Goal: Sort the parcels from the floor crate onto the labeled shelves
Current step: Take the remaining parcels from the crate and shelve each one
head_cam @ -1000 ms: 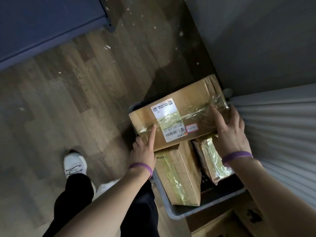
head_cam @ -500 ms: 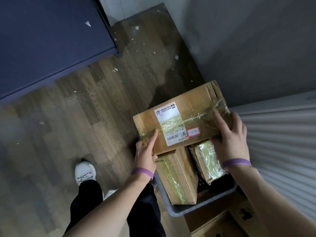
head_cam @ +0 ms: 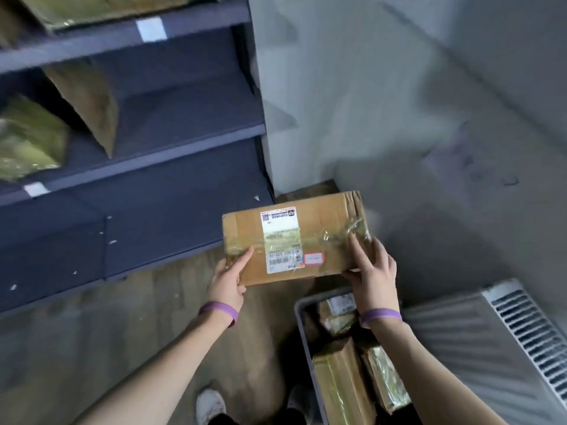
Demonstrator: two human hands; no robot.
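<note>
Two bare hands held a brown cardboard box [head_cam: 325,228] level in the air, with its taped top face turned up. The left hand [head_cam: 228,283] gripped the near left corner: its thumb lay flat along the top by the tape, while the rest of its fingers went under the edge and were hidden. The right hand [head_cam: 372,271] gripped the near right corner, with its fingers [head_cam: 357,251] spread over the top and curled round the crumpled, taped end. Each wrist wore a purple band [head_cam: 219,311].

The box carried a white shipping label [head_cam: 280,240] with a barcode, and a small red-edged sticker [head_cam: 313,258] just beside it. It hung above the brown wood-plank floor [head_cam: 92,332], just past the far edge of the grey plastic floor crate [head_cam: 302,306] and near the front of the dark blue metal shelves [head_cam: 171,216].

Inside the crate several more tape-wrapped brown parcels [head_cam: 340,384] stood packed together. On the shelves a brown padded envelope [head_cam: 86,99] leaned on the middle level, with a blurred greenish taped parcel [head_cam: 27,139] to its left. Small white label tags [head_cam: 151,29] sat on the front edges of the shelves; their print was too blurred to read.

Right of the crate stood a white ribbed radiator [head_cam: 478,342] against the grey wall [head_cam: 399,87]. One white shoe [head_cam: 210,404] showed at the bottom of the view.
</note>
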